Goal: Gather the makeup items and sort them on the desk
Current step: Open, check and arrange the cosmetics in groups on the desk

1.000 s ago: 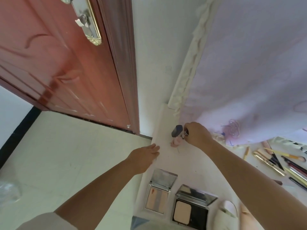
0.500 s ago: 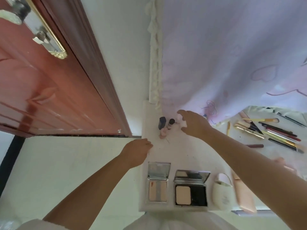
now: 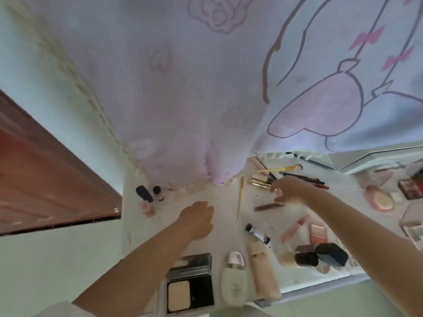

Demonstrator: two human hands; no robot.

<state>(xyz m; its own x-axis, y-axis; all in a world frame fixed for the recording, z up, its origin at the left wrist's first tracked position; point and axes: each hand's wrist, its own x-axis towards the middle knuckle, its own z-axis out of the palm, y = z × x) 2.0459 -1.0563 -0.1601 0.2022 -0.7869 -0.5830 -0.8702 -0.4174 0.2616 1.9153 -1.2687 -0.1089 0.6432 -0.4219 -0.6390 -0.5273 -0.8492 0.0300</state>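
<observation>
Right hand [image 3: 288,191], fingers loosely released, is reaching over crowded pencils [image 3: 304,179]; left hand [image 3: 198,217] is hovering empty; risk: scattering pencils off the bench [image 3: 225,209].

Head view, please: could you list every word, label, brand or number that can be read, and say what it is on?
None can be read.
White bottle: faint print, too blurred to read.
Small tube: markings too small.
Curtain: drawings only, roses, hearts and bows, no lettering.
</observation>
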